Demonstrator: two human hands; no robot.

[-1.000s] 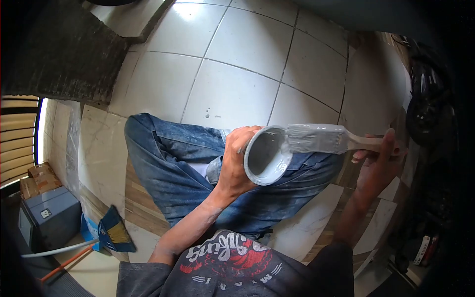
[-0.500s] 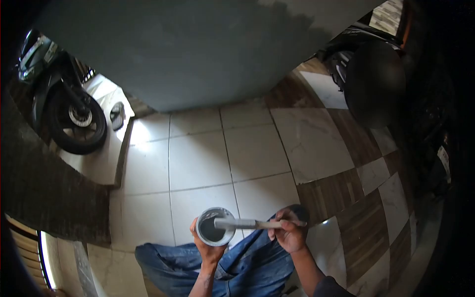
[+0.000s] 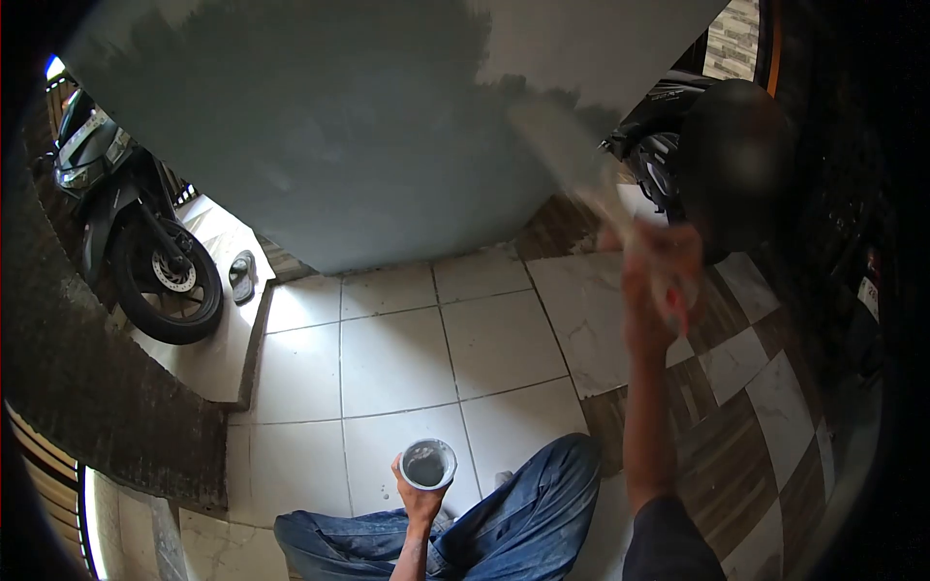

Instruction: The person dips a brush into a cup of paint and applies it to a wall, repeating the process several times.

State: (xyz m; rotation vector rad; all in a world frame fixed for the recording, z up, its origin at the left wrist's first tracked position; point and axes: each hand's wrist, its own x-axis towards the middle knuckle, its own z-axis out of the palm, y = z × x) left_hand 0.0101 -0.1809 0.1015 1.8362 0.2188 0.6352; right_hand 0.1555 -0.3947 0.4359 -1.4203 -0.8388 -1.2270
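Observation:
My left hand (image 3: 420, 502) is wrapped round a small round tub of grey paint (image 3: 427, 465), held over my crossed legs with its mouth facing up. Grey paint coats the inside of its rim. Raised at the right, my right hand (image 3: 659, 281) grips a paintbrush (image 3: 572, 160) by its handle. Motion blurs both the brush and the fingers. The bristle end points up and left at the wall (image 3: 358, 145), close to the ragged edge of a darker grey painted area; whether it touches cannot be told.
A motorcycle (image 3: 165, 252) stands at the left on a raised ledge, near a pair of sandals (image 3: 242, 277). Another dark motorcycle (image 3: 659, 145) is behind the wall's right end. White and wood-patterned tiles (image 3: 397, 349) cover the floor, with small drips near the tub.
The paintbrush has left the mouth of the tub and swung up and right towards the wall with my right hand. My left hand still holds the tub. The view has tilted up.

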